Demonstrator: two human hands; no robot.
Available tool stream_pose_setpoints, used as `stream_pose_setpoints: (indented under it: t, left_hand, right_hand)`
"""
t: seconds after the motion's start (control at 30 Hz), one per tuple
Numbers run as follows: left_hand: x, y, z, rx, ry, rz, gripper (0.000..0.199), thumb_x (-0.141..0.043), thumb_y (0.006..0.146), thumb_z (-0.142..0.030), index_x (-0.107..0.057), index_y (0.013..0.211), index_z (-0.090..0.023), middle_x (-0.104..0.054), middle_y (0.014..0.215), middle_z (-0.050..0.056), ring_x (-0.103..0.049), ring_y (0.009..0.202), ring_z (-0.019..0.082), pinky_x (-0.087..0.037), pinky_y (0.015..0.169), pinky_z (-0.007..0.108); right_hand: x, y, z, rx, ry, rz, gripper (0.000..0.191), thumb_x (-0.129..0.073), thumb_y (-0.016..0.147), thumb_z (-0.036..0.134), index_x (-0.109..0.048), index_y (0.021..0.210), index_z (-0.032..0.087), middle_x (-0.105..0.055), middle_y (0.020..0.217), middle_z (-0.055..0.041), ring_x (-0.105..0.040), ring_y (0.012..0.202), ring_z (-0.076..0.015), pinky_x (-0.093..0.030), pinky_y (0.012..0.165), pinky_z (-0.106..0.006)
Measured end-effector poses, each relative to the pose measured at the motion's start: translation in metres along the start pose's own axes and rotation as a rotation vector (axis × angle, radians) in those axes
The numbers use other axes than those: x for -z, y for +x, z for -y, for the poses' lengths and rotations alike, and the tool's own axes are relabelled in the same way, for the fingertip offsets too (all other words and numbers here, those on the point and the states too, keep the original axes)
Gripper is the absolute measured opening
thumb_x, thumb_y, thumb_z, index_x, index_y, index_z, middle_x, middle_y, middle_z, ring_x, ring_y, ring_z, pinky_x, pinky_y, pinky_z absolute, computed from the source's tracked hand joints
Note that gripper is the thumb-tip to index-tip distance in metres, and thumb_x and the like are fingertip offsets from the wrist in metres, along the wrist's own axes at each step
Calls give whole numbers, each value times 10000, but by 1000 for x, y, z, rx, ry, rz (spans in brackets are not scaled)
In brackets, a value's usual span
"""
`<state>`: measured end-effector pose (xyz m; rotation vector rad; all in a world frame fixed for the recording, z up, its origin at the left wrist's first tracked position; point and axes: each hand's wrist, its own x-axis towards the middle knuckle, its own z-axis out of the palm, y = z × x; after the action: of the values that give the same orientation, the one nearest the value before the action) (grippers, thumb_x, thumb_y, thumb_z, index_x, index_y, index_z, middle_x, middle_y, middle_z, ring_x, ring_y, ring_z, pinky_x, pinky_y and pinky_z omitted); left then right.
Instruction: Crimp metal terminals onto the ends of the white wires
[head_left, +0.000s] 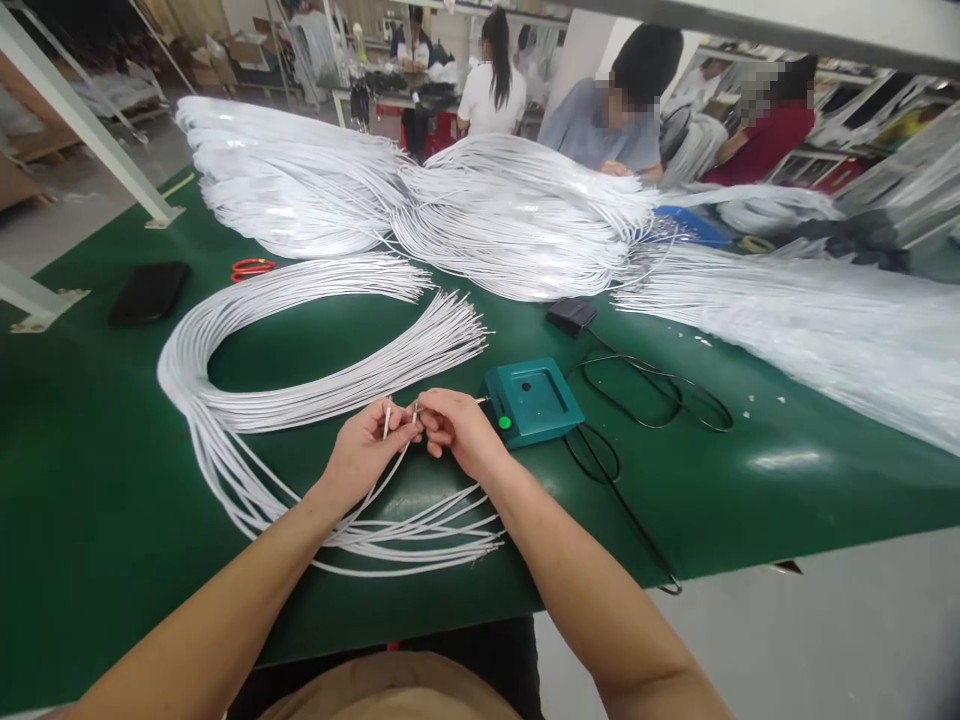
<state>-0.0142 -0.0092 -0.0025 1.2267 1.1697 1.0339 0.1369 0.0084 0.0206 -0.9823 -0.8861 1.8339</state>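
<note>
My left hand (369, 445) is closed on a white cable (388, 420), its end standing up between the fingers. Close against it, my right hand (454, 425) pinches at a cable tip near the left fingertips; the small end there is partly hidden by the fingers. Just right of my right hand sits a teal box-shaped device (541, 400) with a green button and a thin metal tip on its left side. A looped bundle of white cables (247, 400) lies to the left, and several loose cable ends (435, 545) fan out below my hands.
Large piles of white cables (517, 215) cover the table's far side. Plastic-covered cables (840, 330) lie right. A black pedal-like block (571, 316), black cord (652, 375), red-handled tool (253, 268) and dark flat case (150, 292) rest on the green table (90, 480). Several people work beyond.
</note>
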Motion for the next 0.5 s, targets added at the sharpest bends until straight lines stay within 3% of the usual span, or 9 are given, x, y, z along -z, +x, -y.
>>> stream_pose_setpoints:
  t: [0.13, 0.3, 0.5]
  left_hand:
    - [-1, -1, 2, -59, 124, 9, 374, -703, 754, -327, -373, 648, -187, -531, 655, -49, -509, 612, 95, -423, 627, 237]
    - [0, 1, 0, -59, 142, 1, 373, -689, 772, -316, -361, 651, -184, -575, 698, -36, -565, 668, 101, -431, 665, 237]
    - [5, 7, 4, -78, -9, 11, 389, -723, 747, -337, -374, 677, -182, -570, 735, -32, -621, 720, 111, -476, 737, 262]
  right_hand:
    - [1, -1, 0, -11, -81, -13, 411, -715, 725, 551, -584, 653, 168, -274, 462, 118, -188, 407, -40, -268, 367, -191]
    - [5, 4, -5, -50, 10, 61, 410, -763, 713, 526, -594, 653, 158, -282, 470, 119, -195, 413, -34, -293, 401, -190]
    - [8, 11, -4, -83, 119, 111, 361, -811, 688, 474, -673, 730, 143, -349, 537, 95, -268, 465, -41, -369, 481, -194]
